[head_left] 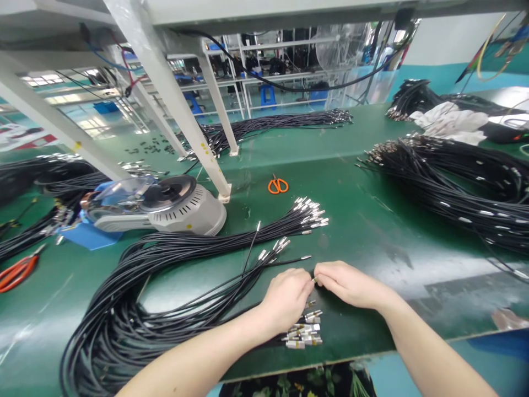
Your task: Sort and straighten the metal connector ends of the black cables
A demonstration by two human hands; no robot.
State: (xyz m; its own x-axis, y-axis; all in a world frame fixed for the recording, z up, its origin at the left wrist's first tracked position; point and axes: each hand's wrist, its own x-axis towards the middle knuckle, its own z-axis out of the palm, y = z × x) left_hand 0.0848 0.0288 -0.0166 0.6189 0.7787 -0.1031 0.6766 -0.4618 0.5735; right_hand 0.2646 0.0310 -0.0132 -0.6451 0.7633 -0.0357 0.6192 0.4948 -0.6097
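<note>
My left hand [287, 292] is closed in a pinch on the end of a black cable. Its small metal connector [314, 280] shows as a yellowish-silver spot between my two hands. Fingertips of my right hand [341, 281] pinch from the other side, touching that same end and mostly hiding it. Under and beside my left wrist lies a looped bundle of black cables [107, 298]. One group of its silver connector ends [303, 333] lies below my left hand, some with yellowish bands. Another group of silver ends [309, 212] points right, farther up the green table.
Orange-handled scissors [278, 185] lie beyond the cables; red-handled cutters [20, 271] are at far left. A grey tape dispenser [188, 207] stands by a white post [182, 105]. Coiled cables [458, 187] fill the right side, near white cloth [450, 121]. A shelf [289, 16] hangs overhead.
</note>
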